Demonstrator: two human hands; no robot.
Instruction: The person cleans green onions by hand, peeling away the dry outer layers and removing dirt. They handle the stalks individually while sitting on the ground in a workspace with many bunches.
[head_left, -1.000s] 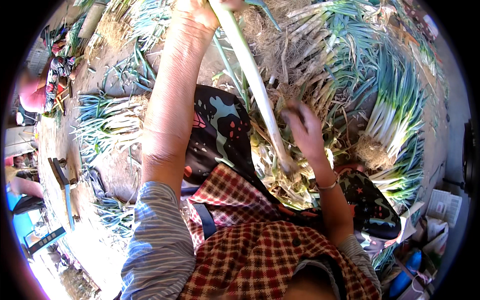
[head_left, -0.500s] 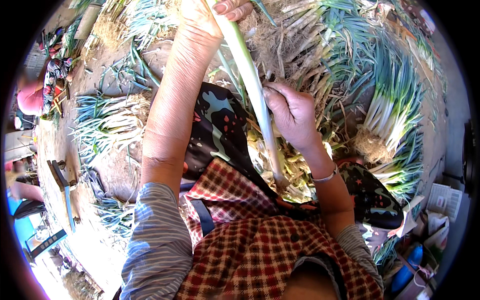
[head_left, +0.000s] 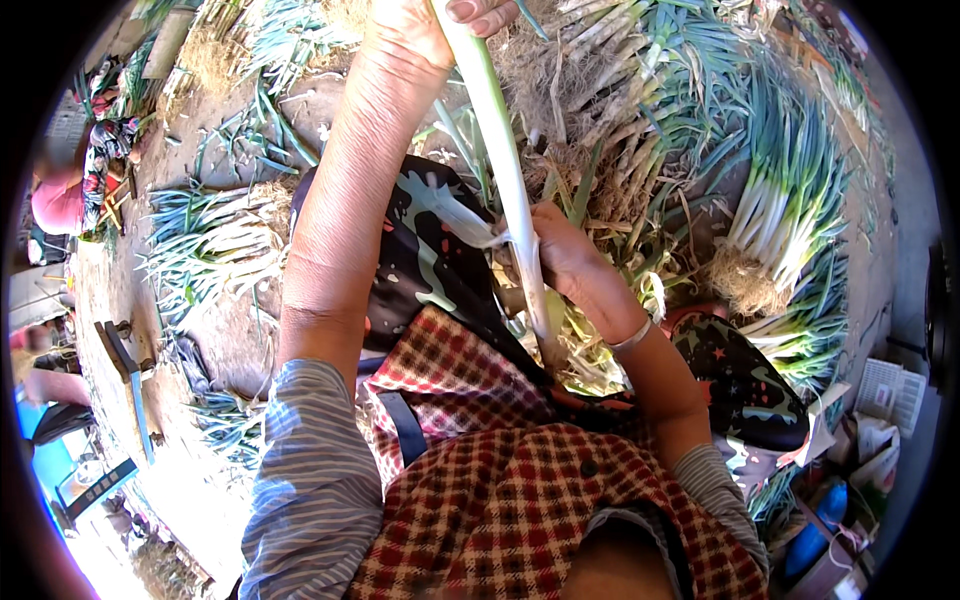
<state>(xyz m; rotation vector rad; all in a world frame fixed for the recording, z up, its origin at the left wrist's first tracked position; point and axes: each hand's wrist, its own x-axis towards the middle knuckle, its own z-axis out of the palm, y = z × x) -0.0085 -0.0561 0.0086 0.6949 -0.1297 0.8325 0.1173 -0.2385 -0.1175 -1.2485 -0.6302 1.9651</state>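
Striped grey sleeves (head_left: 315,470), red-checked garment (head_left: 480,500), dark patterned legwear (head_left: 745,385), silver bracelet (head_left: 632,336)

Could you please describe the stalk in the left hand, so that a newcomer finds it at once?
Start at the red checked garment at the bottom, then go up to the left hand at the top edge. From this hand the long stalk slants down past the right hand, green above and white below. Unlike the leafy bundles lying around, it is single and held.
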